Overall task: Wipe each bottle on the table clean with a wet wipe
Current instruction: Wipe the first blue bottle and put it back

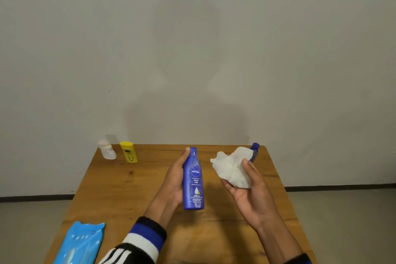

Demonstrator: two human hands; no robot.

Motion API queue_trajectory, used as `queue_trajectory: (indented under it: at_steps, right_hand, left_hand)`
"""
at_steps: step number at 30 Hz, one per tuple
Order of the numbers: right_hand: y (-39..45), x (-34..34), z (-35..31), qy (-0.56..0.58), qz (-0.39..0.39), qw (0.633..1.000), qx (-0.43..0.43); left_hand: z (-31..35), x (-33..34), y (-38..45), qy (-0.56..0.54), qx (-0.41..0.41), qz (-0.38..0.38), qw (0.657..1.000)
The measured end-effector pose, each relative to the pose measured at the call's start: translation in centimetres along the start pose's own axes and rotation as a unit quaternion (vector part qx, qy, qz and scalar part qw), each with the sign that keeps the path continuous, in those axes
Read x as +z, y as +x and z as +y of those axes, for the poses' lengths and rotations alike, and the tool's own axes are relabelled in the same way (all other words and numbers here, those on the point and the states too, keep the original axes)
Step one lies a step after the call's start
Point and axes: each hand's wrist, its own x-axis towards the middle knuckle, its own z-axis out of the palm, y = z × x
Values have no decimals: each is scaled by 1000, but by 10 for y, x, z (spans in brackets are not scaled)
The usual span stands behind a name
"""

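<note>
The left hand (pixel 175 180) wraps the tall blue plastic lotion bottle (pixel 193 180) from behind, above the wooden table (pixel 120 188), so its label side stays free. Right of this bottle, the right hand (pixel 250 191) pinches a crumpled white wet wipe (pixel 231 167), apart, probably ready to rub.

Single head-worn wide view, looking forward and down, close over wooden table (pixel 132 186), facing wall (pixel 192 49)

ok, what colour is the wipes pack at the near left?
Light blue wipes pack with a paler flap, seen in the head view.
</note>
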Motion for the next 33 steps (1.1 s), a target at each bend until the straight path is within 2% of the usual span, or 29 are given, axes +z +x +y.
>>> queue_trajectory:
  at_steps: [4, 9, 15, 17, 18, 19, 21, 23, 24, 27, 29, 30, 31, 33]
  right_hand:
    - [-11, 31, 19, -64, 27, 995, -71]
    - [-30, 59, 25, -159, 31, 968, -193]
    - [-47, 61, 20, -127, 32, 968, -216]
    - [-51, 61, 18, -193, 10, 946, -260]
    - [-52, 64, 17, -260, -7, 915, -310]
    - [-53, 68, 16, -336, -33, 868, -365]
    - [-49, 75, 23, -490, -116, 750, -430]
    - [-44, 76, 40, -622, -190, 642, -407]
    - [-44, 72, 50, -671, -197, 593, -399]
    - [-63, 57, 73, -750, -198, 491, -396]
    - [-82, 47, 82, -774, -230, 408, -425]
    - [-88, 42, 84, -774, -251, 379, -440]
    - [-91, 40, 81, -765, -259, 370, -459]
    - [-83, 42, 67, -734, -251, 413, -477]
  left_hand:
    - [19, -10, -25, -32, -21, -51, 998]
    - [34, -20, -48, -85, -5, -131, 988]
    - [38, -26, -64, -131, 18, -194, 972]
    - [37, -26, -68, -133, 26, -200, 970]
    - [36, -25, -69, -133, 30, -203, 970]
    - [35, -22, -71, -128, 30, -204, 970]
    - [35, -11, -72, -113, 15, -201, 973]
    - [35, 0, -74, -109, -8, -210, 972]
    - [36, 2, -78, -112, -3, -208, 972]
    - [38, -2, -76, -105, 51, -151, 982]
    - [44, 2, -73, -129, 98, -117, 980]
    - [46, 6, -72, -147, 119, -128, 974]
    - [48, 9, -73, -151, 128, -145, 970]
    - [49, 19, -80, -127, 108, -183, 969]
